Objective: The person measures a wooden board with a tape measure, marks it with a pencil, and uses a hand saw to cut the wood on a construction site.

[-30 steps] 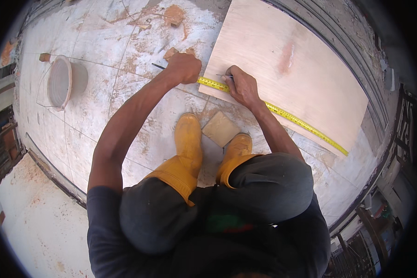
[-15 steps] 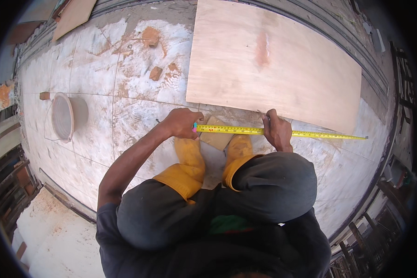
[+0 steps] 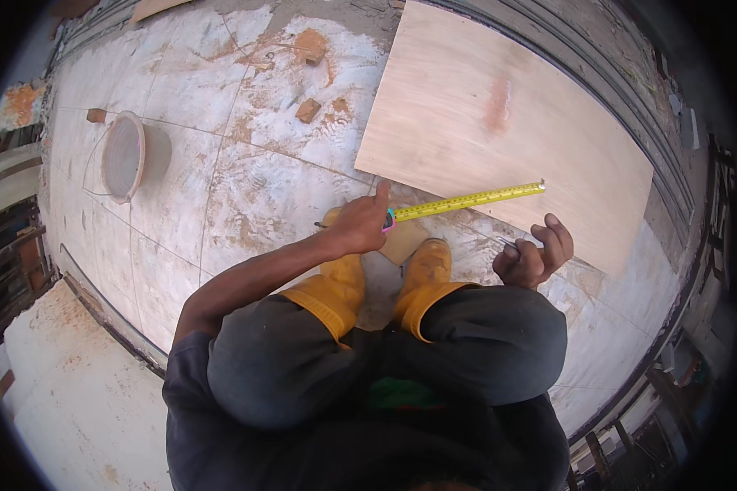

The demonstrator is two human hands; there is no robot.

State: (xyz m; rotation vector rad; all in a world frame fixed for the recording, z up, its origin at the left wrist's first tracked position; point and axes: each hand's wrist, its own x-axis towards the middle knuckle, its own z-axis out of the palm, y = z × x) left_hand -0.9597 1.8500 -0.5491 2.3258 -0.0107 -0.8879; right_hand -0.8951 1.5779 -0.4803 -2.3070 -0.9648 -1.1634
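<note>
My left hand point(image 3: 360, 221) grips the tape measure's small case point(image 3: 390, 219), index finger raised, with a thin dark stick poking out to its left. The yellow blade point(image 3: 468, 201) reaches rightward over the plywood sheet's point(image 3: 502, 123) near edge, its metal tip above the board. My right hand point(image 3: 540, 254), fingers curled, holds a thin pointed tool point(image 3: 504, 242) below the blade's end, no longer touching the blade. A square tan piece point(image 3: 405, 241) lies on the floor between my yellow boots point(image 3: 427, 266) and the board.
A pale bucket point(image 3: 121, 164) with a wire handle stands on the dusty tiled floor point(image 3: 180, 213) at left, beside a small block point(image 3: 97, 116). Brick fragments point(image 3: 307, 110) lie beyond my left hand. A white surface point(image 3: 70, 376) is at lower left, metal tracks point(image 3: 614, 98) beyond the board.
The tape has come off the board's edge toward me, then its free end has swung up and retracted partway. My right hand has let go of the blade and moved right.
</note>
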